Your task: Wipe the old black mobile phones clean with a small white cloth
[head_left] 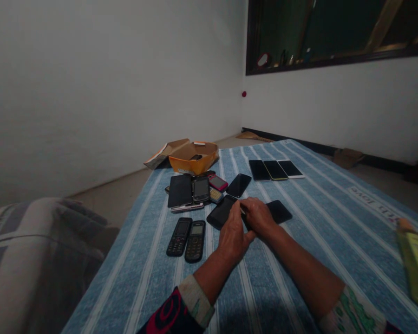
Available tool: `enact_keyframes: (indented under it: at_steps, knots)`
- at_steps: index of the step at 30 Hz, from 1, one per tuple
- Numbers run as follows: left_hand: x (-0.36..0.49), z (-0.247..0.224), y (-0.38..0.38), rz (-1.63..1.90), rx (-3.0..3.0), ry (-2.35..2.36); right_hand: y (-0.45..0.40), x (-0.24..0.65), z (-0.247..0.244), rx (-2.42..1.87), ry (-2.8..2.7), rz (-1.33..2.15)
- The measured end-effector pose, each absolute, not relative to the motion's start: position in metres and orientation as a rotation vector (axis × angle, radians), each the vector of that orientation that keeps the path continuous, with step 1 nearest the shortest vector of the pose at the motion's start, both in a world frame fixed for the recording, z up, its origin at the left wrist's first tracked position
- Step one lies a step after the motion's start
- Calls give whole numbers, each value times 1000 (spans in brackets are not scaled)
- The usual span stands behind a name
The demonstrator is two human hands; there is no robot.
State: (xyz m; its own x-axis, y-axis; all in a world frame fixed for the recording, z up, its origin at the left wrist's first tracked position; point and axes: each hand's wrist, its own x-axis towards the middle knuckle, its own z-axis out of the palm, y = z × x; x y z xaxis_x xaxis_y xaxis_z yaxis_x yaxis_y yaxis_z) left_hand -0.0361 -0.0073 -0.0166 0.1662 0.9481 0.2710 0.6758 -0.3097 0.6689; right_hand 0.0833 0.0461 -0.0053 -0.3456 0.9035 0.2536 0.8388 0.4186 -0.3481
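Blue striped cloth (153, 264) lies below pale walls (107, 83) and dark-framed window (334, 28), left hand (232, 239) and right hand (259, 217) close together among phones (220, 213) (grip hidden, cannot tell).

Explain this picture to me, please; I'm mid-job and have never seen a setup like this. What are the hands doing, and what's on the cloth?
There is no machine here: a person works bare-handed, and this single picture comes from a camera worn on their head, looking forward and down. The left hand and right hand come together among dark phones: a wide phone by the left fingers, a flat phone beside the right hand. Whether anything is gripped is hidden.

On the striped cloth also lie two keypad phones, a pile of phones, a lone dark phone and a row of three phones. Beyond the pile is an open orange box; a bottle is at the right edge.
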Motion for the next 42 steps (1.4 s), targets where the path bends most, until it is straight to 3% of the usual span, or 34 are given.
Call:
enact_keyframes:
  at_steps: [26, 42]
  knots:
    - [-37, -11, -6, 718, 2112, 1589, 63, 166, -8, -2089, -2090, -119]
    - [-37, -1, -10, 678, 2146, 1566, 44, 167, 3, -2252, -2127, -53]
